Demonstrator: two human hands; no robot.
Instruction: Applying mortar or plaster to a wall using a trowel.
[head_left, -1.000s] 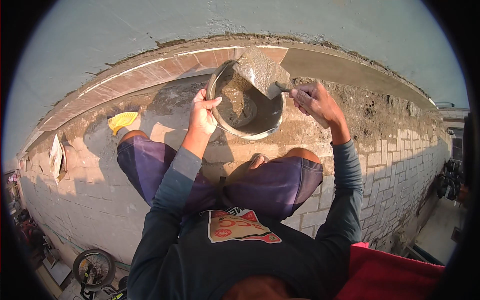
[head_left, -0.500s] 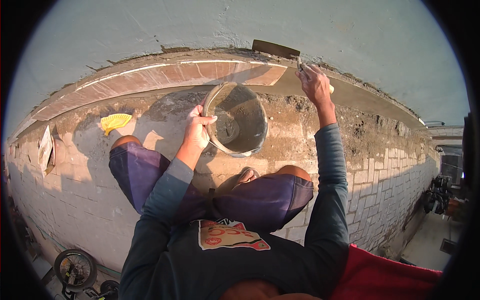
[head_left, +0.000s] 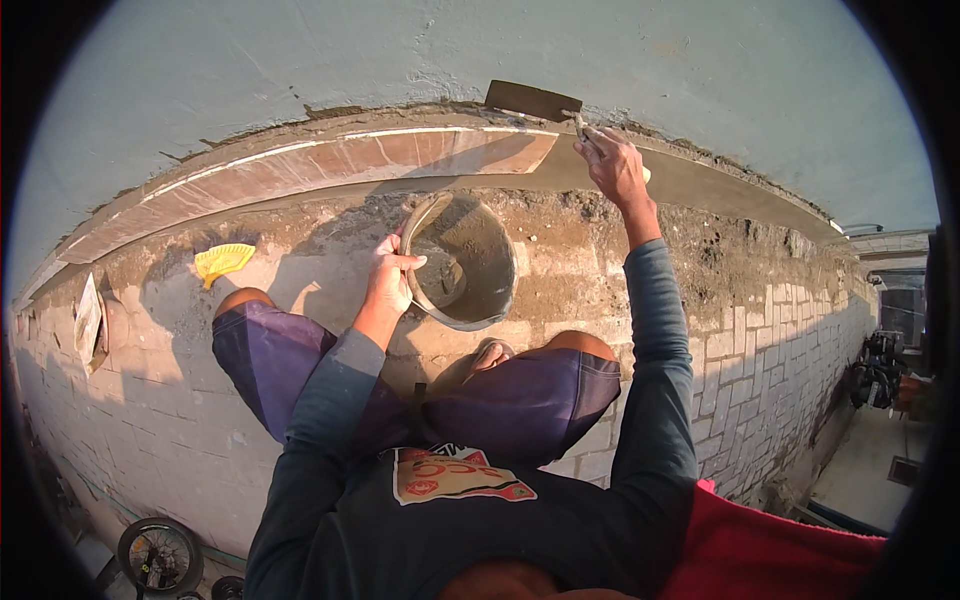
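Note:
My left hand [head_left: 388,278] grips the rim of a grey, mortar-stained bucket [head_left: 490,265], which is tilted toward me. A little wet mortar [head_left: 448,280] lies at its bottom. My right hand [head_left: 617,170] is closed round the handle of a trowel with a long flat blade [head_left: 533,100]. The blade lies along the wall [head_left: 700,60] just above a low ledge at its foot. Reddish tiles [head_left: 330,160] face the ledge on the left; smooth grey mortar [head_left: 690,183] covers it to the right of the last tile.
A yellow fan-shaped brush [head_left: 224,262] lies on the ground beyond my left knee. Farther left is a pale flat board [head_left: 90,322]. Loose dirt [head_left: 720,250] runs along the ledge's foot, and paving bricks [head_left: 740,370] spread to the right. A wheel [head_left: 160,556] is at the lower left.
The trowel and my right hand have shifted slightly left along the wall. The bucket, still in my left hand, sits slightly lower in view.

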